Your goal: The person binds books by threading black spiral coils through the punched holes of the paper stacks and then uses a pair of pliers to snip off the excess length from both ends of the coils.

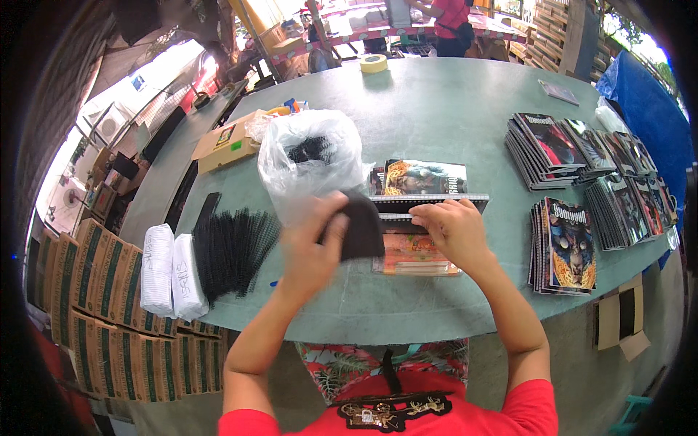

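Note:
My left hand (314, 243) grips a dark flat piece (361, 229), blurred, held just above the table's middle. My right hand (454, 229) rests on a spiral-bound notebook (425, 182) that lies open on a small pile, fingers pressing near its black binding comb (429, 198). An orange-covered booklet (414, 260) sits under the hands. A clear plastic bag (309, 160) holding black combs stands right behind my left hand.
Loose black binding combs (233, 247) spread at the left, beside two white wrapped bundles (171, 269). Stacks of finished notebooks (571, 247) fill the right side. A tape roll (374, 63) and a cardboard box (227, 142) sit farther back on the green table (436, 109).

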Demonstrator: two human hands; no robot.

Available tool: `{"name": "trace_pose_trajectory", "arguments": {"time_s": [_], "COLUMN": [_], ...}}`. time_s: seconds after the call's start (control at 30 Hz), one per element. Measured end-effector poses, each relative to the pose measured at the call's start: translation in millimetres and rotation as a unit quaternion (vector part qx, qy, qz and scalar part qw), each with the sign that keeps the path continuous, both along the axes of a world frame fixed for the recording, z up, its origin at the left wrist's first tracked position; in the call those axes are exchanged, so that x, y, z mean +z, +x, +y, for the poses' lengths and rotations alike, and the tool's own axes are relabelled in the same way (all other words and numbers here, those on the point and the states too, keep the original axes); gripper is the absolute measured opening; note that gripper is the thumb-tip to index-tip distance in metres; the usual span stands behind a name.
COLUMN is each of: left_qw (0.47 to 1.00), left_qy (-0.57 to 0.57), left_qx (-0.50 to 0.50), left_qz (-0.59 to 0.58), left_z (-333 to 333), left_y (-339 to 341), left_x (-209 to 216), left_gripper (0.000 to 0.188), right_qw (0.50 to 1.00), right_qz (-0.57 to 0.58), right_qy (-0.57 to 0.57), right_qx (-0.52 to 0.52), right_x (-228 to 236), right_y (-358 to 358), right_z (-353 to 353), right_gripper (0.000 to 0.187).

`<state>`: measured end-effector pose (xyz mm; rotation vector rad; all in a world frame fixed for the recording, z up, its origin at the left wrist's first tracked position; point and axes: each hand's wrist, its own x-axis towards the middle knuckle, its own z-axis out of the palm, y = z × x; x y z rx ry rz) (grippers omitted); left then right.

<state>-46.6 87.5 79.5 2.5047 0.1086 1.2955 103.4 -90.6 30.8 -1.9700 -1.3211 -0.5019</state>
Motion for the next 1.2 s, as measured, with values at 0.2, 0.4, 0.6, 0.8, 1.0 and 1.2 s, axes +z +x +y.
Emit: {"name": "trace_pose_trajectory", "arguments": {"time_s": [0.2,0.4,0.6,0.8,1.0,1.2], "left_qw": [0.984,0.975,0.965,0.963,0.963,0.967], "left_qy": [-0.022,-0.175,-0.176,-0.225,-0.236,-0.23], "left_qx": [-0.069,0.017,-0.022,-0.056,-0.062,-0.043], "left_qz": [0.162,-0.132,-0.194,-0.141,-0.114,-0.103], "left_z": [-10,17,4,7,9,14], "left_y": [-6,-30,-36,-43,-46,-51], "left_x": [-40,11,43,32,34,26], "left_gripper": [0.022,0.029,0.029,0.028,0.027,0.027], "right_qw": [0.999,0.997,0.995,0.992,0.994,0.995], "right_qz": [-0.02,-0.07,-0.071,-0.114,-0.103,-0.023], "right_qy": [-0.004,0.036,0.061,0.055,0.01,0.096], "right_qx": [-0.026,0.007,-0.014,-0.001,-0.023,0.009], "right_x": [1,0,-7,-8,-10,-4], "right_y": [-8,-33,-40,-34,-30,-36], "right_z": [3,32,66,62,64,64], "right_gripper": [0.006,0.021,0.022,0.02,0.019,0.014]}}
